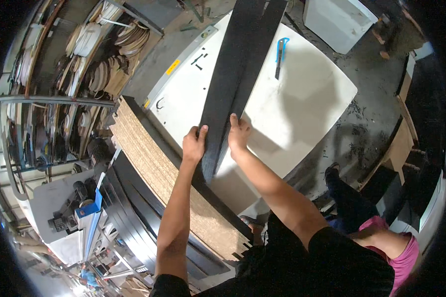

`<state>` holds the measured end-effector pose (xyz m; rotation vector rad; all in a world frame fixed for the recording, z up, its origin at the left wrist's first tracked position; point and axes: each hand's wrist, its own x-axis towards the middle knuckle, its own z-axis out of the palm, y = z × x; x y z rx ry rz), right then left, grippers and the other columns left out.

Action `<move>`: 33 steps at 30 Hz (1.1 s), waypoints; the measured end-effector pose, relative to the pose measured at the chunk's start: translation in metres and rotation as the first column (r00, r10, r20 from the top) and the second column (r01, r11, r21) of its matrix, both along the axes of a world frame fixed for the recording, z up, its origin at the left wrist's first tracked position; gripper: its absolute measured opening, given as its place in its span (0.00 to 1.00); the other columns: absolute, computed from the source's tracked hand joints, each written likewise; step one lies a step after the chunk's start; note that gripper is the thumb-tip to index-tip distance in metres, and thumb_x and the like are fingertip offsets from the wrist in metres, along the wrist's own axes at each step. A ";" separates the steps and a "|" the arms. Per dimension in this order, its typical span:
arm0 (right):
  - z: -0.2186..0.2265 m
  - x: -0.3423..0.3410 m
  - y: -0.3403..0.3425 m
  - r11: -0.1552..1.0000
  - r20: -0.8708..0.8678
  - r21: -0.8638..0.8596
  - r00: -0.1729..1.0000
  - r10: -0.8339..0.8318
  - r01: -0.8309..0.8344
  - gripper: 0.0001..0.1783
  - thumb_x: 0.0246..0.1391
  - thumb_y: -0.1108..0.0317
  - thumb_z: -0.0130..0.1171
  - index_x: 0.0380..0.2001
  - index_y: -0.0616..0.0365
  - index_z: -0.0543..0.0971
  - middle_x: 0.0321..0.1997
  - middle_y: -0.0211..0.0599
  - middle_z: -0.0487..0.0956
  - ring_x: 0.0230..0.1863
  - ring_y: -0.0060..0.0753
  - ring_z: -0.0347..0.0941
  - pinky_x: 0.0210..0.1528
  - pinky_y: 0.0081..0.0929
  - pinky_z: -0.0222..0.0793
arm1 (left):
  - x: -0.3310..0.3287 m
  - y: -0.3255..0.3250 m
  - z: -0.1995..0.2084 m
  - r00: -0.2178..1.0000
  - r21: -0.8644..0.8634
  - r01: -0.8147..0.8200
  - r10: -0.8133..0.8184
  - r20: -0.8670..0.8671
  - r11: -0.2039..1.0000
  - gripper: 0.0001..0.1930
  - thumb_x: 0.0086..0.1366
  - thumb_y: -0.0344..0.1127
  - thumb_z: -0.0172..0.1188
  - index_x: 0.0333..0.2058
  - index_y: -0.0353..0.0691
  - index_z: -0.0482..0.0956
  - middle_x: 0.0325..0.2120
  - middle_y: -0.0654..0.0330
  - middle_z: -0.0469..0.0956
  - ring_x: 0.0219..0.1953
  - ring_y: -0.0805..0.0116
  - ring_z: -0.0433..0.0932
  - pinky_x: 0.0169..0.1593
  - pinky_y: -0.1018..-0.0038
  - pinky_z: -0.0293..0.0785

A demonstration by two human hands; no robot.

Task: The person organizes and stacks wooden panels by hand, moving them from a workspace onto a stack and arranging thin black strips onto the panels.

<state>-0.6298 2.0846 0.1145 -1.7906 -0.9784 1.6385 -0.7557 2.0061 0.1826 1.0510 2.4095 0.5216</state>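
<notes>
A long black board (238, 54) lies across the white-topped table (312, 94), running from near me toward the far side. A lengthwise line on it may be the edge of a second board; I cannot tell. My left hand (195, 143) grips its left edge near the close end, thumb on top and the other fingers partly hidden. On the right edge my right hand (238, 133) is closed the same way. A blue utility knife (281, 49) rests on the table to the right of the board. Small black scraps (198, 61) are scattered to its left.
Close by on the left stands a stack of particle boards (153, 171) with black faces. Shelves with rolls of edge banding (86, 39) line the left. A pale bin (338, 22) stands at the far right. Another person in a pink sleeve (404, 257) is at my lower right.
</notes>
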 end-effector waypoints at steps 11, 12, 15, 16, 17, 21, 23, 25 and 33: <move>-0.013 -0.023 0.000 1.000 -0.002 -0.018 1.000 -0.018 0.018 0.34 0.66 0.61 0.67 0.67 0.66 0.65 0.55 0.47 0.73 0.52 0.41 0.77 0.55 0.39 0.76 | 0.053 0.018 -0.052 0.963 0.007 0.092 -0.088 -0.254 0.996 0.29 0.78 0.50 0.48 0.69 0.39 0.71 0.62 0.38 0.75 0.70 0.33 0.66 0.78 0.45 0.49; -0.011 -0.025 -0.003 1.000 -0.010 -0.018 1.000 -0.005 0.005 0.34 0.66 0.61 0.67 0.67 0.66 0.65 0.55 0.47 0.73 0.52 0.41 0.77 0.55 0.39 0.76 | 0.047 0.015 -0.062 0.939 0.029 0.073 -0.059 -0.340 0.997 0.33 0.73 0.55 0.54 0.66 0.36 0.73 0.60 0.38 0.77 0.66 0.33 0.72 0.74 0.46 0.58; -0.015 0.009 0.008 0.990 -0.298 -0.019 0.946 0.127 -0.139 0.38 0.64 0.53 0.69 0.66 0.66 0.67 0.64 0.54 0.75 0.62 0.51 0.75 0.64 0.44 0.72 | 0.046 0.033 -0.012 0.999 -0.138 -0.024 0.021 -0.026 0.990 0.42 0.67 0.64 0.59 0.61 0.28 0.76 0.56 0.36 0.79 0.60 0.38 0.77 0.70 0.48 0.66; -0.009 0.012 0.011 0.991 -0.442 0.009 0.888 0.126 -0.136 0.35 0.65 0.53 0.68 0.65 0.65 0.69 0.61 0.48 0.79 0.58 0.44 0.77 0.61 0.41 0.73 | 0.036 0.031 -0.007 0.999 -0.071 -0.045 0.046 0.009 0.996 0.49 0.59 0.71 0.64 0.59 0.25 0.77 0.54 0.35 0.80 0.56 0.36 0.81 0.64 0.51 0.73; -0.004 0.014 0.011 0.990 -0.444 0.015 0.886 0.132 -0.140 0.35 0.65 0.53 0.68 0.65 0.65 0.69 0.61 0.48 0.79 0.58 0.44 0.77 0.61 0.41 0.73 | 0.023 0.036 -0.002 0.993 -0.140 -0.033 0.048 0.112 0.990 0.48 0.57 0.71 0.68 0.56 0.25 0.79 0.46 0.37 0.84 0.50 0.41 0.85 0.56 0.54 0.79; 0.058 0.024 0.010 0.971 -0.533 -0.203 0.846 -0.002 -0.125 0.32 0.65 0.50 0.67 0.62 0.62 0.74 0.63 0.47 0.78 0.61 0.43 0.76 0.61 0.42 0.74 | 0.017 0.031 0.015 0.753 -0.092 -0.147 0.172 0.635 0.985 0.50 0.54 0.74 0.71 0.47 0.20 0.81 0.40 0.37 0.84 0.42 0.54 0.87 0.46 0.64 0.83; 0.060 0.028 0.015 0.953 -0.563 -0.256 0.826 -0.008 -0.165 0.32 0.66 0.49 0.66 0.63 0.60 0.76 0.64 0.45 0.78 0.62 0.41 0.75 0.63 0.40 0.72 | 0.020 0.028 0.020 0.726 -0.106 -0.185 0.209 0.655 0.977 0.51 0.53 0.75 0.72 0.44 0.19 0.82 0.38 0.39 0.85 0.41 0.57 0.87 0.44 0.66 0.83; 0.079 0.028 0.034 0.962 -0.609 -0.067 0.775 0.170 -0.263 0.32 0.67 0.49 0.65 0.64 0.60 0.76 0.64 0.43 0.79 0.61 0.38 0.76 0.64 0.38 0.71 | 0.017 0.013 0.030 0.806 -0.114 -0.160 0.197 0.558 0.980 0.57 0.55 0.74 0.72 0.55 0.13 0.75 0.42 0.38 0.85 0.46 0.52 0.87 0.48 0.65 0.84; 0.095 0.019 0.108 0.955 -0.737 -0.123 0.670 0.094 -0.270 0.47 0.56 0.34 0.71 0.69 0.53 0.71 0.71 0.45 0.74 0.71 0.53 0.69 0.73 0.61 0.63 | 0.078 -0.075 0.123 0.989 -0.179 -0.133 0.119 -0.087 0.975 0.49 0.52 0.80 0.69 0.42 0.29 0.79 0.27 0.43 0.84 0.34 0.46 0.88 0.40 0.57 0.84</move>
